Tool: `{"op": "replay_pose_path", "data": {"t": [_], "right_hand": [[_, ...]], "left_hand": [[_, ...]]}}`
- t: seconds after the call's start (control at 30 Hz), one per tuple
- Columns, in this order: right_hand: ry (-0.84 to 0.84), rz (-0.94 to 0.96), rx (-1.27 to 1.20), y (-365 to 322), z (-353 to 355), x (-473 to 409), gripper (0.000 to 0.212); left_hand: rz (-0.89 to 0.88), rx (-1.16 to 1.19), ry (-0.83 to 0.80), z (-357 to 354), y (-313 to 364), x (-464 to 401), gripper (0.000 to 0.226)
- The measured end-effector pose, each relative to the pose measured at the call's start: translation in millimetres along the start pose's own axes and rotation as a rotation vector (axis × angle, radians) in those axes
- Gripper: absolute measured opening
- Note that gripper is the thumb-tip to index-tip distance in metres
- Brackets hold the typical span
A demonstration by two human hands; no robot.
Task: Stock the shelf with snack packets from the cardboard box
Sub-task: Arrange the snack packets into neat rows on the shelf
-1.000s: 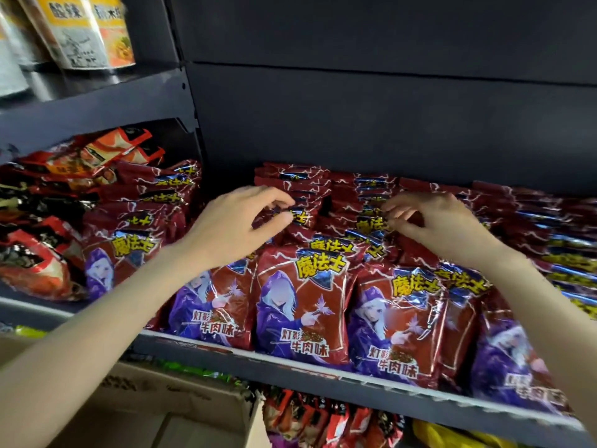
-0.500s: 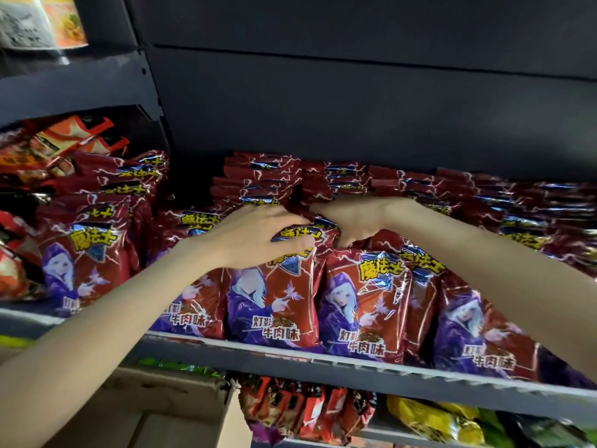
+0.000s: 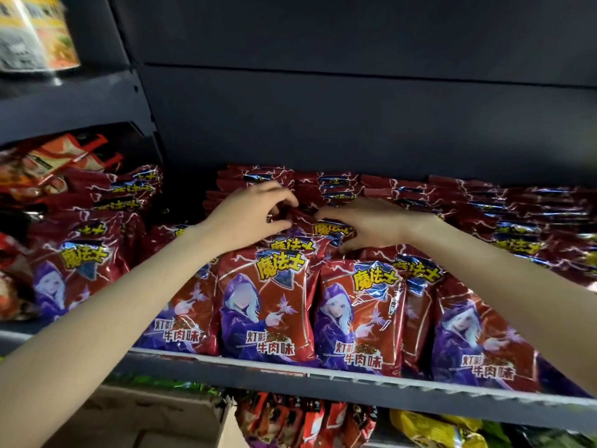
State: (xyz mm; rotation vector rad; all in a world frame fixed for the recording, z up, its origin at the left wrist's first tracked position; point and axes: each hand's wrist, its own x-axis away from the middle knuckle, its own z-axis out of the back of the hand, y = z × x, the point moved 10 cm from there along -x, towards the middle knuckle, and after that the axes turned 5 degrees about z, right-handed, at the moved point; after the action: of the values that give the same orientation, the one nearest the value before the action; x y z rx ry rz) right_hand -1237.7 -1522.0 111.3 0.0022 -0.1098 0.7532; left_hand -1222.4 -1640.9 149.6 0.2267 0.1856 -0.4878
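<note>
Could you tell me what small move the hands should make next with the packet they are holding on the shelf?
Probably press it down and back. The left hand and right hand pinch the top of a red snack packet that stands above the front row packets, not yet settled among them. Seating it should leave both hands free to return to the cardboard box.

We count two hands, a left hand point(image 3: 248, 218) and a right hand point(image 3: 365, 226). We see five red snack packets point(image 3: 268, 305) standing along the shelf point(image 3: 323, 378) front; those stacked behind are too many and overlapped to count. We see one cardboard box point(image 3: 155, 415) below.
</note>
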Motion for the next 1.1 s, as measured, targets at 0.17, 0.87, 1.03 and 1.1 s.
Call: {"op": "replay_pose_path", "data": {"t": [0.17, 0.87, 1.03, 1.1], "right_hand": [[0.050, -0.112, 0.013, 1.9, 7.1, 9.9, 0.078], [0.186, -0.086, -0.081, 12.4, 16.0, 33.4, 0.066], [0.335, -0.206, -0.187, 44.8, 30.9, 92.3, 0.057], [0.273, -0.261, 0.003, 46.9, 27.9, 111.1, 0.057]], "left_hand": [[-0.161, -0.375, -0.125, -15.8, 28.8, -30.2, 0.054], [-0.135, -0.399, -0.105, -38.3, 44.9, -30.4, 0.067], [-0.207, -0.463, -0.094, -42.8, 50.2, -34.1, 0.066], [-0.212, -0.470, -0.117, -45.2, 55.6, -36.4, 0.066]]}}
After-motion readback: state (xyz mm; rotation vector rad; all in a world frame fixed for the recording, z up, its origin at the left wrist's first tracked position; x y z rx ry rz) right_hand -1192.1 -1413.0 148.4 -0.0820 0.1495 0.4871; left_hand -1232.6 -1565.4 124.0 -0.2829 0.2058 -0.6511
